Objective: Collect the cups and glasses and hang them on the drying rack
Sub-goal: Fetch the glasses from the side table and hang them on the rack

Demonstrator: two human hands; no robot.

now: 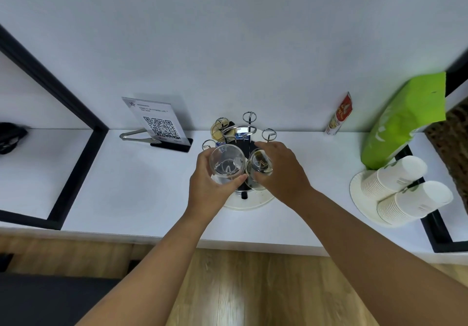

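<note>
Clear glass (227, 161) gripped in left hand (210, 186), second glass (258, 165) in right hand (281, 173), both hovering over rack (249, 128), probably lining up with prongs.

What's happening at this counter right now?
A person stands at a white counter, holding a clear glass in each hand over a wire drying rack on a round tray. The left hand grips one glass, the right hand the other glass. Several rack pegs look free. Stacked paper cups lie to the right.
</note>
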